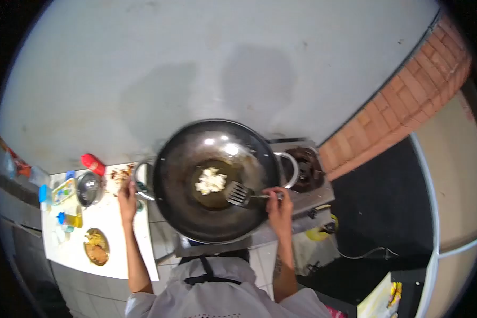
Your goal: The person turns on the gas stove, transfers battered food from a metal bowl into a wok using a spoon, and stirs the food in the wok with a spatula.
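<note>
A large dark wok [169, 212] sits on the stove, with a pale, lumpy clump of food [211, 181] in a shallow pool of oil at its middle. My right hand [279, 204] is closed round the handle of a slotted spatula [238, 195], whose head rests inside the wok just right of the food. At the wok's left side, my left hand [126, 197] is beside the metal loop handle [138, 172], over the white table edge. Whether its fingers touch or grip the handle cannot be made out.
On the white table [124, 259] at left stand a metal bowl [89, 190], a red bottle [93, 164], a blue-lidded container of yellow liquid [71, 220] and a plate of food [96, 246]. A second burner [305, 169] lies right of the wok; a brick edge [387, 106] rises beyond.
</note>
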`<state>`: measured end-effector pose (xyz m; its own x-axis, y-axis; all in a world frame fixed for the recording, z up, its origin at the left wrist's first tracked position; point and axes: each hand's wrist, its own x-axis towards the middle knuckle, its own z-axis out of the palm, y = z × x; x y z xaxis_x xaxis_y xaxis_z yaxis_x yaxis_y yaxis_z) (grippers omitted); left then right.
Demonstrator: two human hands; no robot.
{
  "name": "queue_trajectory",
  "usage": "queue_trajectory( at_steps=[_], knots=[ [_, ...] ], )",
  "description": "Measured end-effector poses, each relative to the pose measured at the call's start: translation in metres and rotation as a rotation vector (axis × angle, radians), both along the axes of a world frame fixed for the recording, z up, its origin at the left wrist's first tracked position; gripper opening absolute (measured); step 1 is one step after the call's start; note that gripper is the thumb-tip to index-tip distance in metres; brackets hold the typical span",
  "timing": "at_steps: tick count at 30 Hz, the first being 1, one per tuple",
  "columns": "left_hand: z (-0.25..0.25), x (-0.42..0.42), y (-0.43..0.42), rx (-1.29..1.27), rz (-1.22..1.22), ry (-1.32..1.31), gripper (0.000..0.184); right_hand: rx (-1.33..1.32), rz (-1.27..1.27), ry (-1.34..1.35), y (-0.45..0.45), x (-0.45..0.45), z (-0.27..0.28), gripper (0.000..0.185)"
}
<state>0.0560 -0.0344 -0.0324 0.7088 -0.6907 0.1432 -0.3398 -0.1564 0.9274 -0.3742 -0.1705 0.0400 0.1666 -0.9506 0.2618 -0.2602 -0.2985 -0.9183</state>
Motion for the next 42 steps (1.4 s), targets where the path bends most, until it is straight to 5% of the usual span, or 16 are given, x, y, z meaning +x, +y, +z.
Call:
queue_trajectory(
  at_steps=[11,25,42],
  knots=[
    [0.001,-0.003,-0.002,-0.028,0.006,-0.093,0.026,0.215,-0.046,-0.226,0.019,0.011,0.011,0.017],
    [0.003,-0.009,-0.001,-0.099,-0.039,0.077,0.036,0.194,0.002,-0.020,0.028,0.006,0.020,0.018],
    [0.015,-0.035,0.005,-0.155,0.014,0.188,0.042,0.135,-0.017,-0.205,0.036,-0.002,0.003,0.015]
  ],
)
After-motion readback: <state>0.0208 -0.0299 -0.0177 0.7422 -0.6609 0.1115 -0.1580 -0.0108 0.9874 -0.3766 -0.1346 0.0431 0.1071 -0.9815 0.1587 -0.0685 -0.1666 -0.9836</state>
